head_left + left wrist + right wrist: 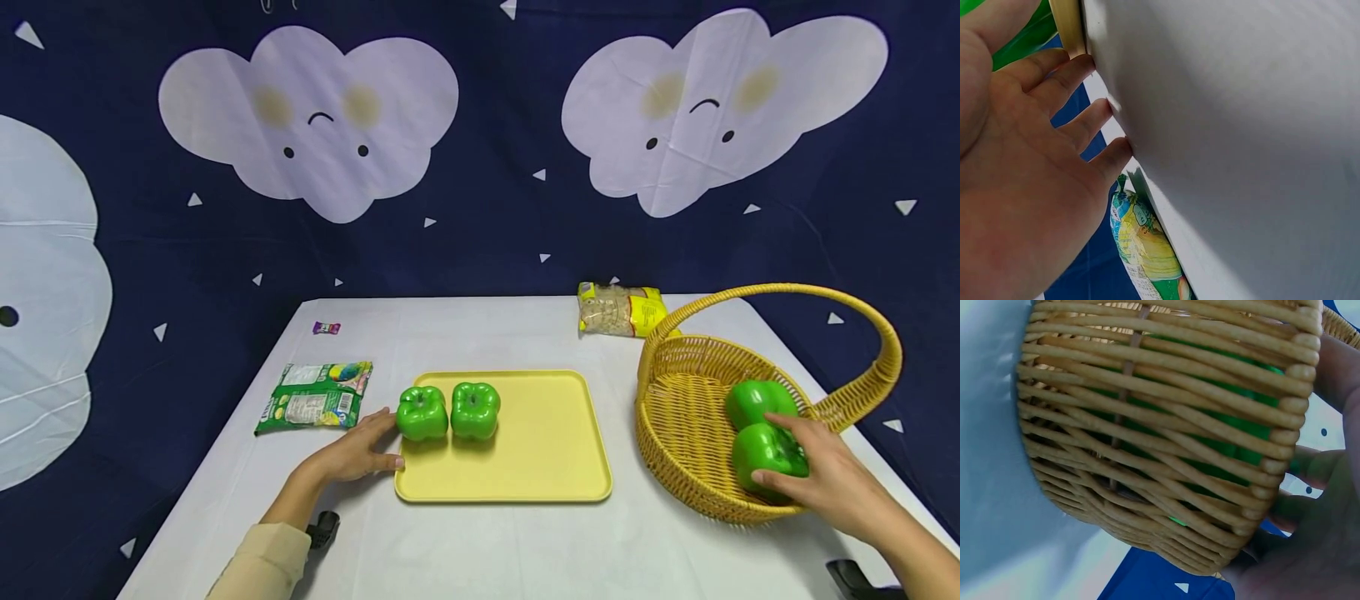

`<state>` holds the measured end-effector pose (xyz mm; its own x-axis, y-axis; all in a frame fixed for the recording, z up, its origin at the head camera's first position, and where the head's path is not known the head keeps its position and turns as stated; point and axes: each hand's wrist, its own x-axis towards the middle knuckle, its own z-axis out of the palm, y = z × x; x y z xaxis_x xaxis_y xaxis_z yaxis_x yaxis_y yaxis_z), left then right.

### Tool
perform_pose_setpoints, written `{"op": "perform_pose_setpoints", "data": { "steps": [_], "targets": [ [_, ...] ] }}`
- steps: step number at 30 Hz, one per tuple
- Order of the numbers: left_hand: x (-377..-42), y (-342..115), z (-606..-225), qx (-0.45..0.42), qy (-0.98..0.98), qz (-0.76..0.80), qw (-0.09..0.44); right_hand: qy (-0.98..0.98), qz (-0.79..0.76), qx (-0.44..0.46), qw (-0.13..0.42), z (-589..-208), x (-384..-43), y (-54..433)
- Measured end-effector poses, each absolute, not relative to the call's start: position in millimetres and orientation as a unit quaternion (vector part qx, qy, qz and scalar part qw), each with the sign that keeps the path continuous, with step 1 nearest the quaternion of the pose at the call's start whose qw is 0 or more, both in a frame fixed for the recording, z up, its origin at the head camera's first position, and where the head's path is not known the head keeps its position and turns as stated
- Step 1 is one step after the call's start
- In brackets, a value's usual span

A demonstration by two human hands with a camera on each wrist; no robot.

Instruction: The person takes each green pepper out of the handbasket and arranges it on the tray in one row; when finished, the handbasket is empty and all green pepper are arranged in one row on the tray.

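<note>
Two green bell peppers (422, 414) (476, 412) stand side by side on the left part of a yellow tray (543, 450). At the tray's left edge my left hand (358, 448) lies with relaxed, spread fingers, its thumb tip by the rim; the left wrist view shows its fingertips right at the white table surface. On the right stands a wicker basket (686, 408) with two more green peppers inside. My right hand (825, 471) reaches over its rim, thumb and fingers around the nearer pepper (765, 454). The farther pepper (757, 400) touches it. Wickerwork partly hides the peppers in the right wrist view.
A green snack packet (318, 396) lies left of the tray, with a small purple wrapped candy (326, 328) behind it. A yellow, partly clear bag (621, 310) lies at the table's back edge near the basket. The basket's tall handle (780, 289) arches above it.
</note>
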<state>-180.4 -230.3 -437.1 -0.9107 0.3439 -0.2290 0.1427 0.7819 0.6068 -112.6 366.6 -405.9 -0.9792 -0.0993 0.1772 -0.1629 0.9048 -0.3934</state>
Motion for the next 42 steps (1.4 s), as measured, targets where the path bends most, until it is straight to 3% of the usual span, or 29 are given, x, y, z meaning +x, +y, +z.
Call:
{"op": "perform_pose_setpoints", "data": {
  "steps": [11, 23, 42],
  "targets": [
    [-181, -231, -436, 0.135, 0.929, 0.304, 0.164, -0.967, 0.217, 0.102, 0.084, -410, -110, 367],
    [-181, -230, -437, 0.135, 0.927, 0.308, 0.164, -0.968, 0.224, 0.097, 0.054, -409, -110, 363],
    [-180, -230, -436, 0.132, 0.928, 0.306, 0.165, -0.962, 0.231, 0.091, 0.115, -385, -106, 340]
  ]
}}
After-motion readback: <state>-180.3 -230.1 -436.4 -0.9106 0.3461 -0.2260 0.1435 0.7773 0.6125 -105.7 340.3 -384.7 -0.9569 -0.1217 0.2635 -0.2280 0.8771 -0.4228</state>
